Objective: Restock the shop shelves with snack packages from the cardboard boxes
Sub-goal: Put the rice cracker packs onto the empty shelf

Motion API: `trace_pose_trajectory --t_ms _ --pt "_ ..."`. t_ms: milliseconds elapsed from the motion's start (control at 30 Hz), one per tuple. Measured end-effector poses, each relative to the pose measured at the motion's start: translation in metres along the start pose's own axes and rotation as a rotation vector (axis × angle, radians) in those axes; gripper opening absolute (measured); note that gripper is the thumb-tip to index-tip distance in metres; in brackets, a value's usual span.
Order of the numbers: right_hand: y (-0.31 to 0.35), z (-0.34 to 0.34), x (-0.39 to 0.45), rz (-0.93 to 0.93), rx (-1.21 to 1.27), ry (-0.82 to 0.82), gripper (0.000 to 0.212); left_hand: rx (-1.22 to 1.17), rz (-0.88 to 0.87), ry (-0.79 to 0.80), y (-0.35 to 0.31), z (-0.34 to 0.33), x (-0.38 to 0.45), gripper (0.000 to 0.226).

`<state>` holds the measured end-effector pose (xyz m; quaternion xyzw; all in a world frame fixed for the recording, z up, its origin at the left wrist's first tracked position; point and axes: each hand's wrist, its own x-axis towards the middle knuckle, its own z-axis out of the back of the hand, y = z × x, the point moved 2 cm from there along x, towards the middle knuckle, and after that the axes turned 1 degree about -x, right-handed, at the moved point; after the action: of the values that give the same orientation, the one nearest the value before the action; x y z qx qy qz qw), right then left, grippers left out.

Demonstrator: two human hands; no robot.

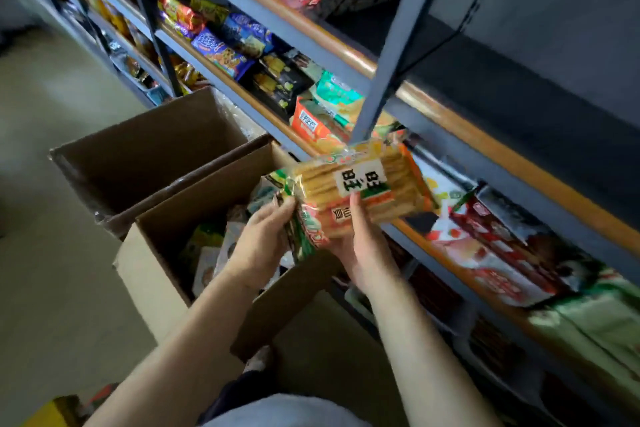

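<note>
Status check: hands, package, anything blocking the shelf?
Left hand and right hand both grip the rice cracker pack, held above the near cardboard box. Shelf upright stands just behind the pack.

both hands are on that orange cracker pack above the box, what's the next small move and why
Probably carry the clear orange-and-green rice cracker pack to the right and slide it onto the grey metal shelf beside it. The left hand and right hand hold it above the open brown cardboard box, just in front of that shelf's edge, where similar packets already lie.
</note>
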<state>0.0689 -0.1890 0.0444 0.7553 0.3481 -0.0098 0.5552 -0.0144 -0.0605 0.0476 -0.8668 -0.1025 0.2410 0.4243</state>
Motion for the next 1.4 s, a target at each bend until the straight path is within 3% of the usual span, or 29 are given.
trace_pose_trajectory --t_ms 67,133,233,400,467,767,900,1000,1100,1233,1400 --pt "0.032 0.03 -0.024 0.119 0.085 -0.018 0.062 0.075 0.013 0.126 0.01 -0.038 -0.008 0.031" --pt "0.061 0.066 -0.049 0.212 0.032 -0.041 0.062 0.08 -0.048 0.175 0.018 -0.073 -0.013 0.048" --pt "0.095 0.124 -0.089 0.328 -0.127 -0.121 0.033 0.195 -0.119 0.278 0.028 -0.124 -0.02 0.062" --pt "0.136 0.21 -0.166 0.349 -0.409 -0.198 0.013 0.472 -0.137 0.523 0.065 -0.225 -0.04 0.039" --pt "0.147 0.24 -0.196 0.353 -0.464 -0.221 0.012 0.508 -0.109 0.603 0.089 -0.261 -0.052 0.043" --pt "0.188 0.358 -0.298 0.538 -0.387 -0.524 0.028 0.44 -0.163 0.564 0.142 -0.418 -0.111 0.02" --pt "0.213 0.392 -0.329 0.683 -0.373 -0.776 0.012 0.66 -0.189 0.804 0.152 -0.481 -0.112 0.02" --pt "0.23 0.419 -0.346 0.723 -0.436 -0.933 0.011 0.813 -0.268 0.944 0.158 -0.518 -0.108 0.021" --pt "0.243 0.445 -0.351 0.705 -0.546 -0.989 0.018 0.818 -0.388 0.897 0.17 -0.544 -0.101 0.039" --pt "0.26 0.466 -0.342 0.694 -0.659 -1.056 0.03 0.851 -0.497 0.808 0.189 -0.57 -0.091 0.042" --pt "0.274 0.488 -0.32 0.658 -0.773 -1.112 0.038 0.887 -0.445 0.736 0.209 -0.59 -0.075 0.041"
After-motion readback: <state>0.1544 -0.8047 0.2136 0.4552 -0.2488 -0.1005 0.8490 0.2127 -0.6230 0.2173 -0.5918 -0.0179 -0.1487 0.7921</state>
